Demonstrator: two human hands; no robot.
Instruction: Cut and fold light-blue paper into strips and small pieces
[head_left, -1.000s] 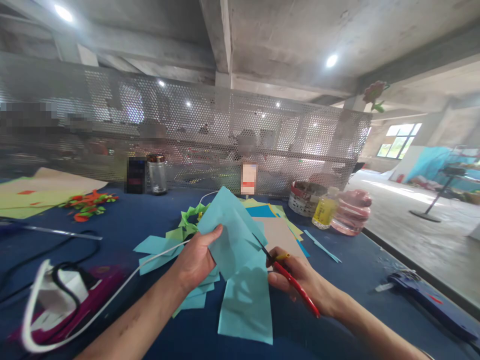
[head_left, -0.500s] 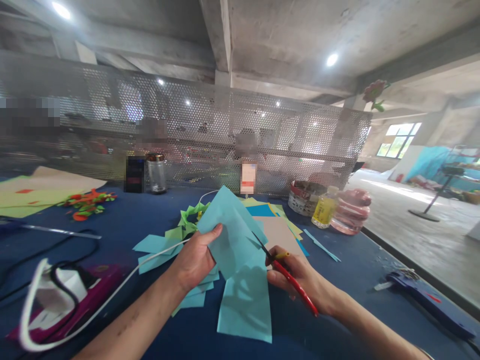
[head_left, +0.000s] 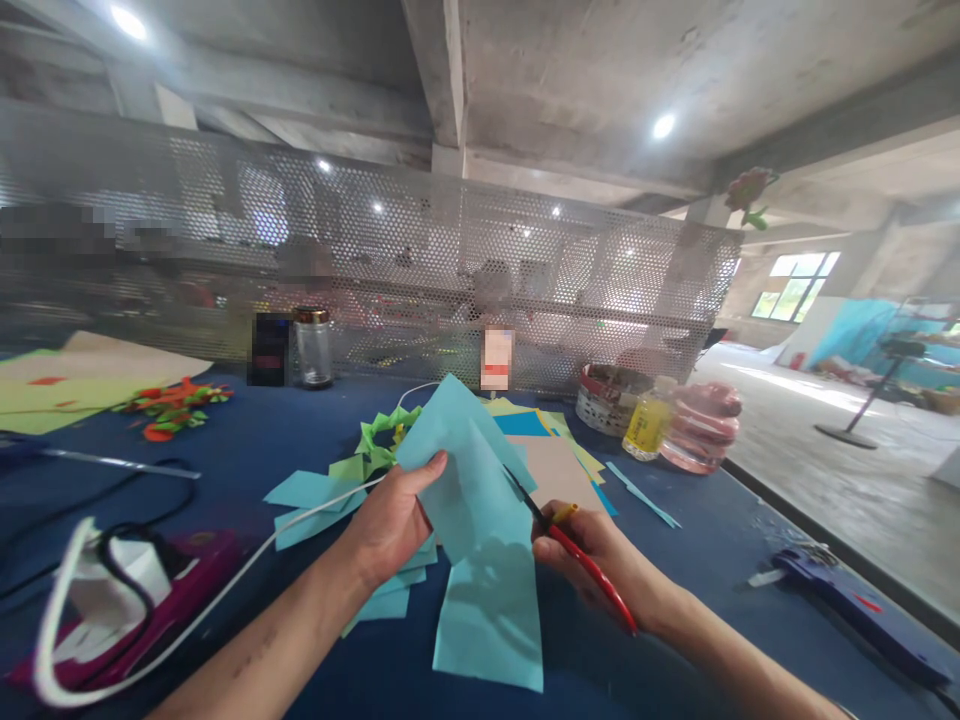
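Note:
My left hand (head_left: pixel 397 515) pinches a large light-blue paper sheet (head_left: pixel 469 500) near its left edge, thumb on top, fingers hidden behind. The sheet hangs with a pointed top and a long strip reaching down. My right hand (head_left: pixel 581 550) is closed round red-handled scissors (head_left: pixel 592 570), whose dark blades lie at the sheet's right side, partly hidden by paper. Smaller light-blue pieces (head_left: pixel 315 495) rest on the blue table (head_left: pixel 247 650) left of and below my left hand. Behind it sits a green folded-paper ring (head_left: pixel 367 445).
Behind stand a glass bottle (head_left: pixel 313 350), a phone (head_left: pixel 496 358), a round basket (head_left: pixel 604 400), a yellow-labelled bottle (head_left: pixel 646 425) and a pink bottle (head_left: pixel 701 425). A magenta power strip (head_left: pixel 161 590) with cables lies left, a blue tool (head_left: pixel 862 610) right, stacked paper (head_left: pixel 562 470) at centre.
The scissors and my right hand have shifted slightly, and the blades' visible part looks a little different at the paper's edge. My left hand keeps its hold, almost unmoved.

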